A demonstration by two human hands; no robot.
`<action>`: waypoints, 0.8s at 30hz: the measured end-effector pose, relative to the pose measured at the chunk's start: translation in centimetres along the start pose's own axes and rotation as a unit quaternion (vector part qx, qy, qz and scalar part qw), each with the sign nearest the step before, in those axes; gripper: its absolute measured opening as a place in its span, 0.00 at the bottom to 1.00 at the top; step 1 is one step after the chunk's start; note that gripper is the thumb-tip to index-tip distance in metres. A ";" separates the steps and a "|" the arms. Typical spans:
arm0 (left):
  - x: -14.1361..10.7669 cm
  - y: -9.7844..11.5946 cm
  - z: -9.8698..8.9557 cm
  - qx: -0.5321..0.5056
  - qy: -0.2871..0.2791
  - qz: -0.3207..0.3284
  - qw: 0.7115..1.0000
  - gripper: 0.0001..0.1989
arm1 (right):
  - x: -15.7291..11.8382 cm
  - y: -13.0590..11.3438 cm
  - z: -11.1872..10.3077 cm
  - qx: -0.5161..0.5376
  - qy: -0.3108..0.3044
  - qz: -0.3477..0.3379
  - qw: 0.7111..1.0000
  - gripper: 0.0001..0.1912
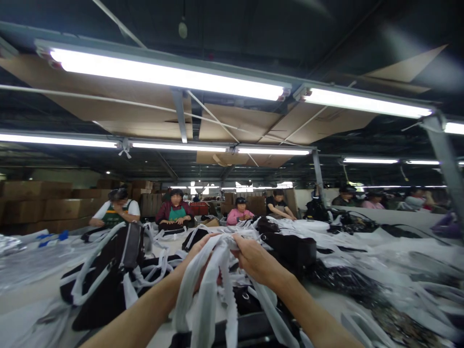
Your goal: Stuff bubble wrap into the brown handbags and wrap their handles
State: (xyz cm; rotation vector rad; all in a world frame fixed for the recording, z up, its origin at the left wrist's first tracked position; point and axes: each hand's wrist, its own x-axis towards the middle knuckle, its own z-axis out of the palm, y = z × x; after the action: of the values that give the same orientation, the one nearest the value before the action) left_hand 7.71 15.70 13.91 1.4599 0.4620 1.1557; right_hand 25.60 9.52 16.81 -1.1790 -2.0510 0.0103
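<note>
Both hands are raised in front of me at the middle of the head view, close together. My left hand (201, 249) is closed on white strips (208, 290), which hang down in loops between my forearms. My right hand (250, 256) pinches the same bundle at its top right. Below the strips lies a black item (246, 326) with a metal ring, partly covered by them. To the left a black bag (105, 280) with white strips and a grey panel rests on the table.
Black pieces and white strips cover much of the table (326, 295). Clear plastic (406, 266) lies at the right and more at the left. Several people work across the table, among them one in a green apron (177, 212). Cardboard boxes (68, 209) stand behind at the left.
</note>
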 end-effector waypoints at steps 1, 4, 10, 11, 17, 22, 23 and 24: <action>0.1 0.5 0.3 -0.011 -0.009 0.005 1.000 0.32 | 0.2 0.0 -0.1 -0.009 0.004 0.005 1.000 0.08; 0.5 2.0 0.9 -0.036 -0.040 0.010 0.999 0.32 | 0.4 -0.1 0.0 -0.014 0.004 0.006 1.000 0.13; 1.6 2.9 1.1 -0.029 -0.081 0.025 0.996 0.23 | -2.2 -0.6 0.7 -0.090 0.132 -0.108 0.981 0.41; 1.6 3.0 1.2 -0.025 -0.083 0.030 0.996 0.22 | -2.8 -0.7 0.8 -0.113 0.157 -0.142 0.971 0.40; 0.1 4.3 2.8 0.014 -0.111 0.032 0.993 0.26 | -4.9 -1.6 0.5 -0.090 0.311 -0.267 0.908 0.15; -0.4 5.5 3.6 0.014 -0.093 0.005 0.996 0.26 | -5.2 -2.4 0.0 0.088 0.219 -0.230 0.944 0.12; -0.3 5.5 3.6 0.002 -0.083 -0.005 0.997 0.24 | -5.3 -2.5 0.2 0.099 0.204 -0.226 0.947 0.13; -0.1 5.4 3.6 -0.009 -0.074 -0.014 0.997 0.23 | -5.4 -2.5 0.6 0.100 0.200 -0.223 0.949 0.14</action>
State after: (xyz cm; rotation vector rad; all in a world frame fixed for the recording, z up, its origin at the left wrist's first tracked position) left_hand 8.97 12.35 19.29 1.5062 0.3664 1.0184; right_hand 25.00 4.25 14.02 -0.5211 -1.8523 -0.2175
